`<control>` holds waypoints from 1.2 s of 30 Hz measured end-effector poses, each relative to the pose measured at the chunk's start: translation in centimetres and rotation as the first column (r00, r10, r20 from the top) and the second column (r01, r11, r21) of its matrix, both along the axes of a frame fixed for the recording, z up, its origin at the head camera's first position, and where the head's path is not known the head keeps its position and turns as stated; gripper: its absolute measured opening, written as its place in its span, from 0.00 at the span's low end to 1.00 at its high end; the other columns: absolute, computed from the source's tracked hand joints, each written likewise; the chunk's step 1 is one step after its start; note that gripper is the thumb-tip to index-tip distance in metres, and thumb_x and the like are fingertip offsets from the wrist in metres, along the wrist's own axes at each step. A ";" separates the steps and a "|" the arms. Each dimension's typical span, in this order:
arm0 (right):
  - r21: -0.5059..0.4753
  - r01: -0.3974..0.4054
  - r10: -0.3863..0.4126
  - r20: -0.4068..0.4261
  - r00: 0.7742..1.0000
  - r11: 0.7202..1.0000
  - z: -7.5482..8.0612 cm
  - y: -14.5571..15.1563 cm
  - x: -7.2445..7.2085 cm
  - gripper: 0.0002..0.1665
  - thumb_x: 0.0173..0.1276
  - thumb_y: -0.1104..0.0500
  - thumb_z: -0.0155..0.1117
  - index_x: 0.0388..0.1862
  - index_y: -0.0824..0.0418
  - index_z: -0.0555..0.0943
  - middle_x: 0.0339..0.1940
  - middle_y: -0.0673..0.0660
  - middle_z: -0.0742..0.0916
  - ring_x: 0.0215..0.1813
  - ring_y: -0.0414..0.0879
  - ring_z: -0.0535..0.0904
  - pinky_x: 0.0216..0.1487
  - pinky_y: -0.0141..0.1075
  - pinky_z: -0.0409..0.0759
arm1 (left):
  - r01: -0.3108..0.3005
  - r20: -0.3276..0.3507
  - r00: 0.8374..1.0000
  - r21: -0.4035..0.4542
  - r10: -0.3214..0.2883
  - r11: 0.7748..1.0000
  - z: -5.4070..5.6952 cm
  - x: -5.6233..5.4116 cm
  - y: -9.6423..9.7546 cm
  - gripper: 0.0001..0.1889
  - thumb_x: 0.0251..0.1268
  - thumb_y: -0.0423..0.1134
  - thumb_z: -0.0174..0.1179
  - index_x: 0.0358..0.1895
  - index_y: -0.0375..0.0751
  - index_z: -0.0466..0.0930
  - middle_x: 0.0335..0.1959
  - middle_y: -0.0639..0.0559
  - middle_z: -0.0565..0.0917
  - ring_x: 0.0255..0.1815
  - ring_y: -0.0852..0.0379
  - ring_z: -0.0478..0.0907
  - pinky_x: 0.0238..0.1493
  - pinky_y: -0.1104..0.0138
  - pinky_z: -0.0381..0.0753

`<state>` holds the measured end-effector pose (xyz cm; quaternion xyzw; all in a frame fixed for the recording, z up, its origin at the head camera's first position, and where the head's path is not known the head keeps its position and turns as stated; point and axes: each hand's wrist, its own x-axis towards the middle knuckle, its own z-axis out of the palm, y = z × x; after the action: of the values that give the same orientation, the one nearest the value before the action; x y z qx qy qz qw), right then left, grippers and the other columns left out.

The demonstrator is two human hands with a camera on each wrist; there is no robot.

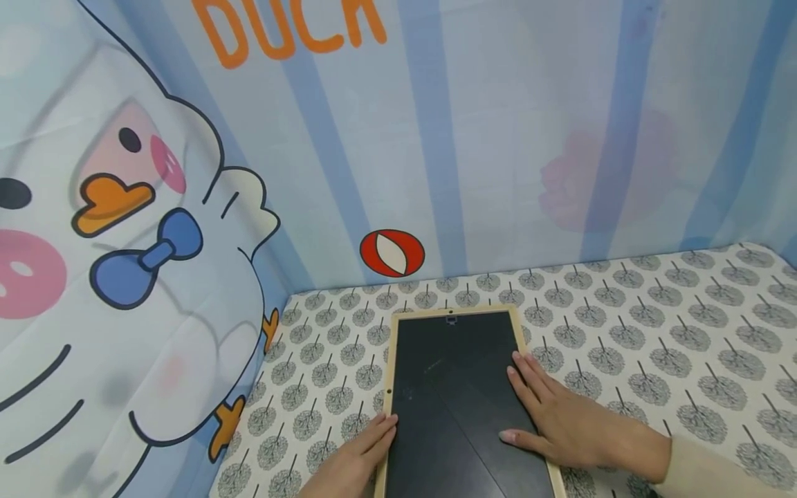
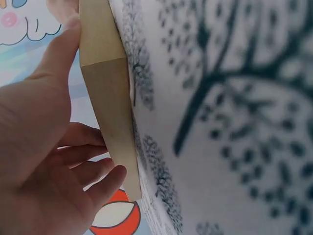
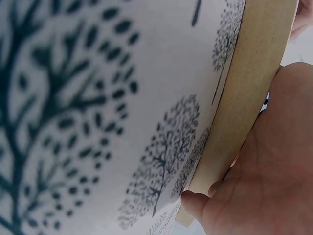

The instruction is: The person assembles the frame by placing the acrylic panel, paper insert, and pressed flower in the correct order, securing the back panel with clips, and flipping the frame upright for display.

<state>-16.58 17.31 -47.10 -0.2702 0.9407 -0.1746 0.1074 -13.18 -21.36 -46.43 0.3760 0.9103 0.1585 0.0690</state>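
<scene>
A picture frame lies back side up on the cloth, with a pale wooden rim (image 1: pixel 457 310) around a black backing board (image 1: pixel 457 401). A small hanger (image 1: pixel 451 320) sits at its far end. My left hand (image 1: pixel 355 460) touches the left rim with its fingertips; in the left wrist view its fingers (image 2: pixel 105 188) lie against the wooden side (image 2: pixel 110 112). On the right, my right hand (image 1: pixel 569 422) rests over the rim, fingers and thumb spread on the black board. The right wrist view shows my palm (image 3: pixel 274 161) beside the frame's wooden side (image 3: pixel 244 83).
A white cloth with grey tree prints (image 1: pixel 660 332) covers the table. Behind it hangs a blue striped backdrop (image 1: pixel 498 138) with a red and white ball print (image 1: pixel 392 253). A large duck print (image 1: pixel 156 311) covers the left side.
</scene>
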 end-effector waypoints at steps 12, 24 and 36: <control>0.020 0.001 -0.001 0.015 1.000 1.000 0.1 0.3 -0.2 0.60 0.76 0.22 0.45 0.88 0.64 0.49 0.89 0.67 0.44 0.89 0.67 0.40 0.79 0.64 0.64 | 0.055 -0.279 0.956 -0.114 -0.085 0.992 -5.6 -2.1 -1.3 0.47 0.74 0.76 0.45 0.76 0.38 0.73 0.82 0.47 0.68 0.81 0.46 0.68 0.71 0.53 0.81; 0.014 -0.004 0.004 0.013 1.000 1.000 0.2 0.2 -0.1 0.60 0.76 0.22 0.45 0.88 0.64 0.50 0.89 0.67 0.44 0.89 0.67 0.40 0.80 0.64 0.64 | -0.094 0.072 0.992 -0.094 0.101 0.991 0.2 0.3 0.8 0.52 0.70 0.75 0.54 0.79 0.32 0.65 0.86 0.44 0.60 0.84 0.40 0.61 0.78 0.52 0.74; 0.015 0.005 -0.005 0.011 1.000 1.000 -0.1 0.2 -0.1 0.61 0.76 0.22 0.45 0.88 0.63 0.49 0.90 0.67 0.44 0.89 0.67 0.40 0.80 0.64 0.63 | -0.032 -0.178 0.984 -0.115 0.011 0.993 -2.9 -1.4 0.1 0.50 0.67 0.79 0.52 0.72 0.35 0.77 0.78 0.43 0.73 0.78 0.42 0.71 0.71 0.54 0.81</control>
<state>-16.67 17.51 -47.18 -0.2662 0.9420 -0.1695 0.1144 -14.54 -21.22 -49.29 0.3738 0.9247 0.0714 0.0083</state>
